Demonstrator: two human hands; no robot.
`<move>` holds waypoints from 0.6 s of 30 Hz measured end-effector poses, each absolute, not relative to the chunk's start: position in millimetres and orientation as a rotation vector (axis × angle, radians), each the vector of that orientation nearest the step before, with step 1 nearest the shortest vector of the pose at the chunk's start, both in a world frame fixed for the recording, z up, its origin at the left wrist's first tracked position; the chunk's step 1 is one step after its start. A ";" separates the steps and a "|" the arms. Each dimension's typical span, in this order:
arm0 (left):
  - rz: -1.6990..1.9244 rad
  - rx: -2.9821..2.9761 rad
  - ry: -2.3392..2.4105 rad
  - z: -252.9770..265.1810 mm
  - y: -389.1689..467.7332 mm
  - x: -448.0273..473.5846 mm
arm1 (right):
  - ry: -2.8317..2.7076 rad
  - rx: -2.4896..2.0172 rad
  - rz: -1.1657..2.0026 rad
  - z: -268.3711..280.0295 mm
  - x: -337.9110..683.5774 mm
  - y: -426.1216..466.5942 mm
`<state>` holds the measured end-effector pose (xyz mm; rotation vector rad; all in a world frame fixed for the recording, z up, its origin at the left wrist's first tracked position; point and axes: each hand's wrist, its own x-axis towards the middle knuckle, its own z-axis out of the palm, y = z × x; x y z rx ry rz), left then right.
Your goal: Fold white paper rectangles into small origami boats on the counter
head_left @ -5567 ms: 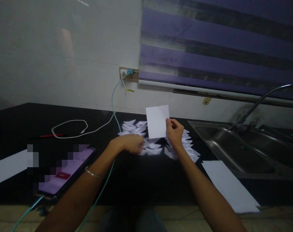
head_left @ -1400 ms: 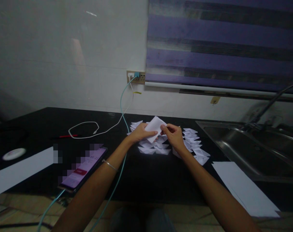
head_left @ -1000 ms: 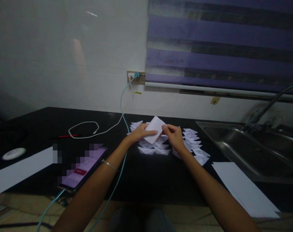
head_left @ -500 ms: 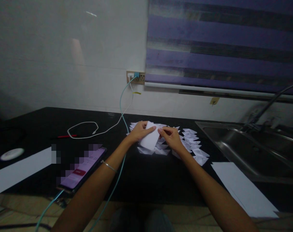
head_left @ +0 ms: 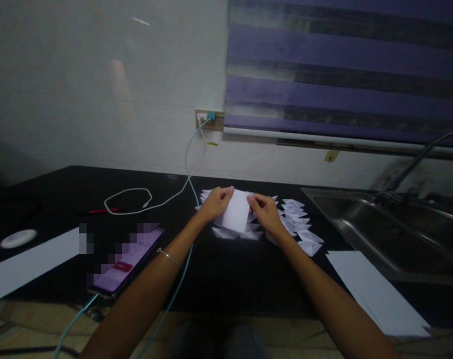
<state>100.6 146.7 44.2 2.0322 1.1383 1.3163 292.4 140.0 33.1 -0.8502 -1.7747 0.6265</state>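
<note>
Beginning at far left with a white oval disc [head_left: 18, 239] on the black desk [head_left: 267, 289], then just beside it with a long paper strip [head_left: 32, 264], cut off by the left border and masked by square blocks at the other end. Further along, beside the loop of a white cable [head_left: 126, 190], a slim red stick [head_left: 103, 211], perhaps a pen, though too dim there to be sure. Nearer the front edge, a phone [head_left: 123, 267] with a lit screen, lying aslant, partly masked too, with a teal cable [head_left: 75, 319] at the lower end. Next, around the left wrist, a thin silvery bangle [head_left: 167, 256], and, passing behind that forearm and on up to a wall socket [head_left: 219, 119], a stretch of teal lead [head_left: 186, 264]. In the middle, holding a small white sheet [head_left: 236, 212] between both hands: gripping the left side near the top with the left hand [head_left: 216, 205], thumb uppermost, and pinching the right side near the top between thumb and fingers of the right hand [head_left: 267, 212]. Directly behind and around the sheet, partly hidden by it, rows of folded paper boats [head_left: 295, 219], in a column to the right of the right hand as well. Above, a purple striped blind [head_left: 294, 94]. Farther right, near the front edge, a few overlapping blank sheets [head_left: 376, 294], and beyond those a steel sink [head_left: 383, 239] under a curved faucet [head_left: 408, 172]
</note>
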 end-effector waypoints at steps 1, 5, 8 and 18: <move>1.322 2.038 1.164 43.9 146.4 101.2 | -1.770 -0.852 0.620 33.2 292.0 139.8; 1.330 2.016 1.225 41.2 147.4 104.7 | -1.744 -0.866 0.569 32.4 290.2 139.0; 1.333 1.962 1.235 38.9 148.8 106.4 | -1.716 -0.873 0.532 31.5 289.2 138.8; 1.136 2.063 1.000 30.7 150.6 99.7 | -1.616 -0.932 0.455 32.2 294.1 140.8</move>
